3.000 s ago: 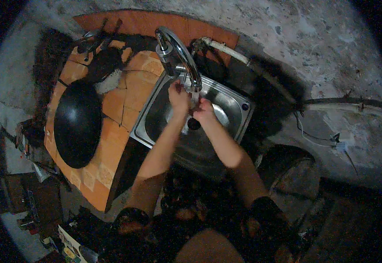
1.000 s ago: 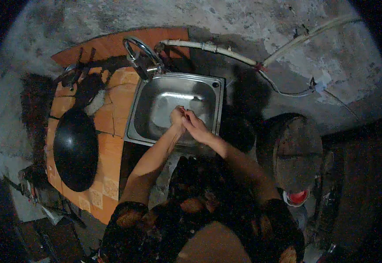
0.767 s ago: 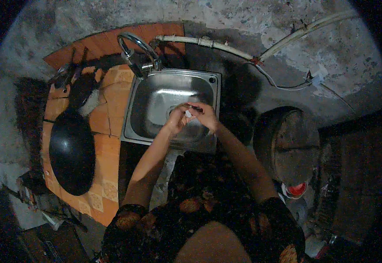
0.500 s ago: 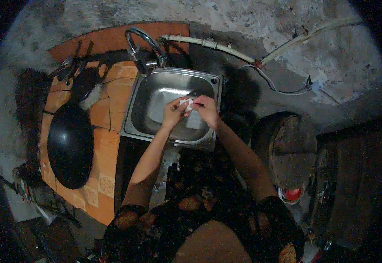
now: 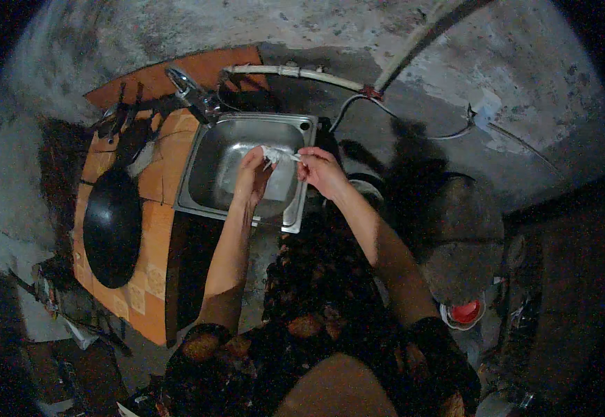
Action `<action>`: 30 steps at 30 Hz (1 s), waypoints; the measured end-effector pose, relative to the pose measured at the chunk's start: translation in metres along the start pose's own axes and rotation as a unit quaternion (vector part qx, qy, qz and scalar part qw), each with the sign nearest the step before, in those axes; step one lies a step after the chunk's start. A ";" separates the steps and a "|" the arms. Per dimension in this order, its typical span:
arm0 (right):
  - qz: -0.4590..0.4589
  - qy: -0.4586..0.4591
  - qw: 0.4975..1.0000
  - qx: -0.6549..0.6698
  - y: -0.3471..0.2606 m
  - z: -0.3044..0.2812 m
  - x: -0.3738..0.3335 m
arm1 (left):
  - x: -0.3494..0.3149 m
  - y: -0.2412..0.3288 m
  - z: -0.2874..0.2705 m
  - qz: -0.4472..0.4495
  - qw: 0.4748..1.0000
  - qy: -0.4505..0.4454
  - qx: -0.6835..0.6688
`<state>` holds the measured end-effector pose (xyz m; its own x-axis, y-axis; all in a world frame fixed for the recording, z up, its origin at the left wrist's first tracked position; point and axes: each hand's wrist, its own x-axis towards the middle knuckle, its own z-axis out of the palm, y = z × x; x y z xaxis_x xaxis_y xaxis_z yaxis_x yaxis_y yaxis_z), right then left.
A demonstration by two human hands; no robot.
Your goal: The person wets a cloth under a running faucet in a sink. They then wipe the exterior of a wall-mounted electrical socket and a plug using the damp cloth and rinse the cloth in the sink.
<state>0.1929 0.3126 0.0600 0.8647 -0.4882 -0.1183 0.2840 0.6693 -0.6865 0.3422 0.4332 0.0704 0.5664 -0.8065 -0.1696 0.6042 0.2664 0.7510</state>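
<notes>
White wad (image 5: 271,154), mid-frame over sink (image 5: 212,167): left hand (image 5: 249,175) grips the bulk, right hand (image 5: 323,172) pinches its thin end. Likely light, limp, easily torn; best held by bunched part.

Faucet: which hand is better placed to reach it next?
Likely the left hand: it is nearer the faucet, though it holds the bulk of the white piece. The right hand, pinching the piece's end, is farther away.

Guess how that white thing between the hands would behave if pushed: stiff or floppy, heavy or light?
The white thing is probably floppy, given its crumpled, ragged outline. It seems light: the left hand and right hand hold it with fingertips. Its thin strip toward the right might tear easily.
</notes>
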 end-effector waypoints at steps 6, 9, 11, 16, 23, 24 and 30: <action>-0.226 0.096 0.846 -0.473 -0.034 -0.054 -0.044 | -0.025 -0.007 0.035 0.145 0.983 0.039 0.104; -0.093 0.003 0.957 -0.274 -0.057 -0.030 -0.059 | -0.036 -0.002 0.048 0.113 0.968 0.063 0.215; -0.033 -0.041 0.986 -0.158 -0.068 -0.014 -0.058 | -0.039 -0.014 0.064 0.146 0.946 -0.042 0.287; -0.125 -0.034 0.956 -0.263 -0.095 0.005 -0.047 | -0.034 -0.011 0.112 0.036 0.909 -0.175 0.376; -0.386 0.006 0.593 -0.707 -0.101 -0.010 -0.031 | -0.016 -0.002 0.083 0.003 0.870 -0.191 0.454; -0.393 0.025 0.626 -0.673 -0.096 -0.006 -0.024 | -0.013 0.001 0.081 0.014 0.866 -0.165 0.471; -0.073 0.091 0.965 -0.235 -0.061 0.006 0.015 | 0.012 0.015 0.060 0.241 0.873 -0.099 0.413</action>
<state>0.1906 0.2674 0.1045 0.7301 -0.6773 -0.0905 0.1403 0.2782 -0.9502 0.3241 0.3959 0.1177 0.4854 -0.8036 0.3443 -0.3339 0.1936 0.9225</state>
